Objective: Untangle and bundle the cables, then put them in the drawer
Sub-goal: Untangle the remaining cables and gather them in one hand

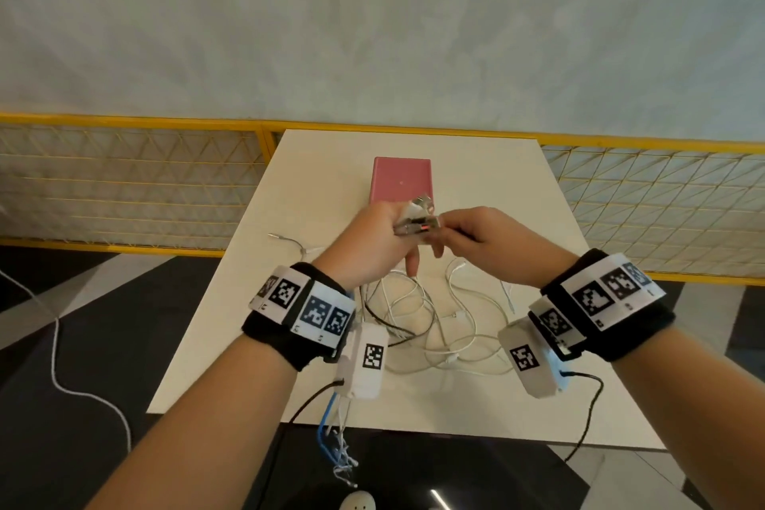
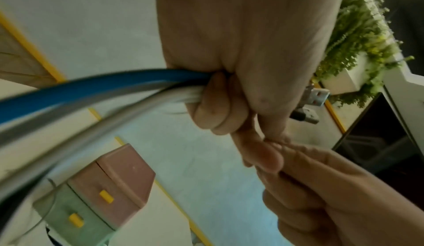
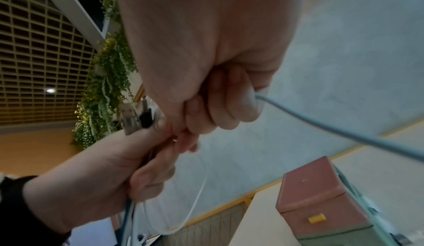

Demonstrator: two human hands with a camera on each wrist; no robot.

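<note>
Left hand (image 1: 374, 238) fist-wraps a gathered bunch of cable ends, USB plugs (image 1: 418, 219) poking out past the thumb. Right hand (image 1: 482, 236) pinches one thin white cable (image 3: 344, 132) right at that bunch. Rest of the cables (image 1: 434, 319) lie in a loose tangle on the table (image 1: 517, 186), under both wrists.

Judgement: light, floppy, smooth jackets likely to slide; best held at the stiff plug ends.

Count: at least three plugs visible, cable total unclear. One drawer box (image 1: 401, 178), two yellow pulls.
</note>
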